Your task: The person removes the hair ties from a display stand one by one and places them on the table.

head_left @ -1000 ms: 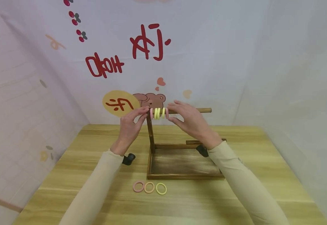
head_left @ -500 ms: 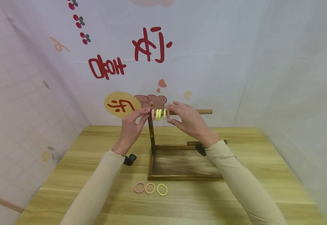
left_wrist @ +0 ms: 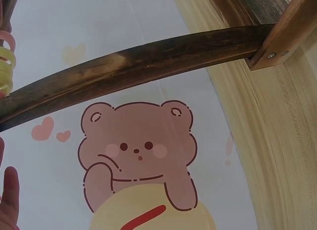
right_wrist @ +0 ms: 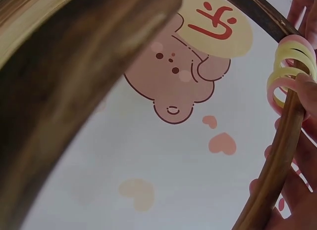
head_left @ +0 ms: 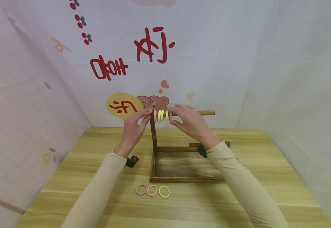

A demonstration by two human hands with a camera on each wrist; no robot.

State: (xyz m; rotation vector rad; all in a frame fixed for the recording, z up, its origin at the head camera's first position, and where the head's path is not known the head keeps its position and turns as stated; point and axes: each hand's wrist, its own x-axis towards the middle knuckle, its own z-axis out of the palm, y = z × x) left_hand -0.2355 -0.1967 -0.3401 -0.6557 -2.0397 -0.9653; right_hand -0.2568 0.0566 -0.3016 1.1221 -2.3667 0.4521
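A dark wooden stand has an upright post and a horizontal rod reaching right from its top. Several rings hang on the rod: a pink ring nearest the post, yellow rings beside it, and another pink ring on the outer side. My left hand pinches the post's top corner between thumb and fingers. With thumb and index finger, my right hand pinches the outer pink ring; its other fingers lie behind the rod in the right wrist view.
On the table in front of the stand lie a pink ring, an orange ring and a yellow ring. The stand's shallow tray base sits below the rod. A printed cloth hangs behind the table.
The head view has shifted slightly. Both hands stay at nearly the same places on the post and the rod, and the rings barely move.
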